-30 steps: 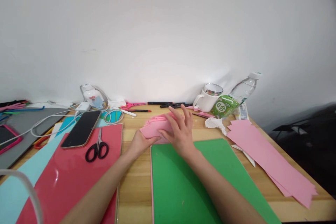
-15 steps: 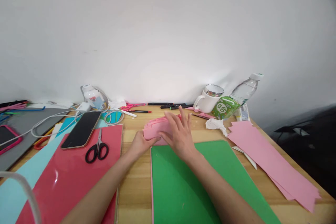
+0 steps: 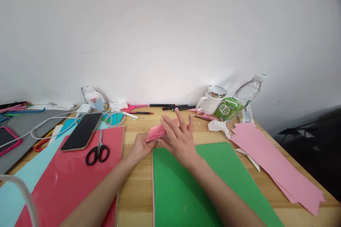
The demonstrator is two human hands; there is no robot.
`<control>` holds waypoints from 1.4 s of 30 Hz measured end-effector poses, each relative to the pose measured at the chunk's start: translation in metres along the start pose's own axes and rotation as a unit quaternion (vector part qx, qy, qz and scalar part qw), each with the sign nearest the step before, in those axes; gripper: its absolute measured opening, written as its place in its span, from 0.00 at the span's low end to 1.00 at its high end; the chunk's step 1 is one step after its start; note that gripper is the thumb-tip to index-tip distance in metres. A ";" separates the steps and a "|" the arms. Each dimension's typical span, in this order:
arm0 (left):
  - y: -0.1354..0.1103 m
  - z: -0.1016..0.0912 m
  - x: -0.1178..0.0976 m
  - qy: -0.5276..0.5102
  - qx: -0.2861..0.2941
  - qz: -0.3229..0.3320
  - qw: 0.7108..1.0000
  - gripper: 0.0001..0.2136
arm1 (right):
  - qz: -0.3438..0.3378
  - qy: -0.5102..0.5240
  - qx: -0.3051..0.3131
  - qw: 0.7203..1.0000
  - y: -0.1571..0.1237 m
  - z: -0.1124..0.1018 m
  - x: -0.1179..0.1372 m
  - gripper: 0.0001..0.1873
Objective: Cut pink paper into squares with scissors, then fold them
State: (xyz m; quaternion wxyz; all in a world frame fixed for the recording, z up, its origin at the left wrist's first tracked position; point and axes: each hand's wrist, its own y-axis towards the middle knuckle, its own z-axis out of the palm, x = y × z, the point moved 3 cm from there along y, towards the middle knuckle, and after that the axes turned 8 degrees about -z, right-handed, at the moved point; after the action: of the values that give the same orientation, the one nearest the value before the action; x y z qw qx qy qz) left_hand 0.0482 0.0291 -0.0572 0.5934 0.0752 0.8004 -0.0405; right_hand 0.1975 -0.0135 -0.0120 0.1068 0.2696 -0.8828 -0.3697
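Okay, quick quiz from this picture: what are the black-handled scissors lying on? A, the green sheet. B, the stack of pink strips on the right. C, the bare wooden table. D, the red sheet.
D: the scissors lie on the red sheet, just below the phone, well left of the green sheet and both hands.
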 end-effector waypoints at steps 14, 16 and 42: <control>0.001 0.000 -0.009 -0.002 0.060 -0.021 0.998 0.14 | 0.038 -0.021 0.033 0.999 0.000 0.002 -0.012 0.30; 0.002 0.000 -0.007 0.002 0.061 -0.027 0.998 0.14 | 0.086 0.005 -0.005 0.996 -0.004 0.005 -0.023 0.28; -0.016 -0.011 -0.041 0.245 -0.126 0.383 0.882 0.23 | 0.407 0.310 -0.241 0.825 -0.006 0.015 -0.020 0.12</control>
State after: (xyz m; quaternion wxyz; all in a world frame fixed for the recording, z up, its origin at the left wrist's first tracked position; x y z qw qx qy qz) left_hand 0.0470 0.0123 -0.0156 0.3517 0.3077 0.8276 0.3109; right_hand 0.2102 0.0029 -0.0261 0.5774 -0.0476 -0.7153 -0.3908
